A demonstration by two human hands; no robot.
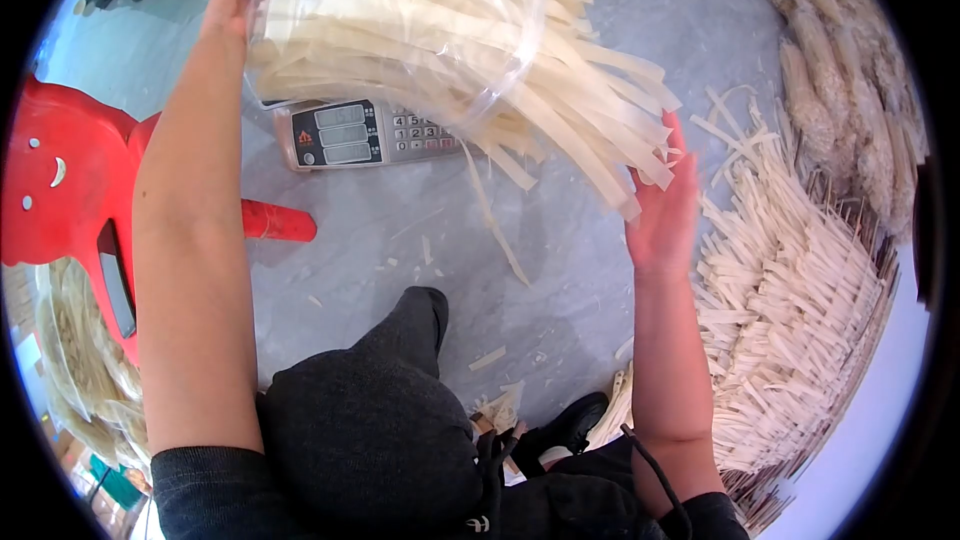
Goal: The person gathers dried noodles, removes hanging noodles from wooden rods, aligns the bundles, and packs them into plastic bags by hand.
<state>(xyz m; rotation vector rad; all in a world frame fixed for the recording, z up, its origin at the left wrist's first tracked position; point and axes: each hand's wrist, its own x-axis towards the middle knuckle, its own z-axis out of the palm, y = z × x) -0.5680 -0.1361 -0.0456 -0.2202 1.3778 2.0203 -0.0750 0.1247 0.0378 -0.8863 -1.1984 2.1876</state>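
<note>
A clear plastic bag (400,15) full of long, flat, cream-coloured strips (590,90) is over a digital scale (345,130). The strips fan out past the bag's right end, and one hangs down. At the bag's left end, my left hand (228,8) holds the plastic, its fingers partly hidden behind it. My right hand (665,205) is at the loose strip ends, palm toward them and fingers stretched upward, touching the tips. The scale's keypad and display panel show below the bag; its weighing plate is hidden and the digits are hard to read.
A red plastic chair (75,160) stands at left with a phone (115,280) on it. A large pile of strips (790,310) lies at right, with filled bags (850,90) behind. Strip scraps (488,358) litter the grey floor. My knee (370,430) is at the bottom.
</note>
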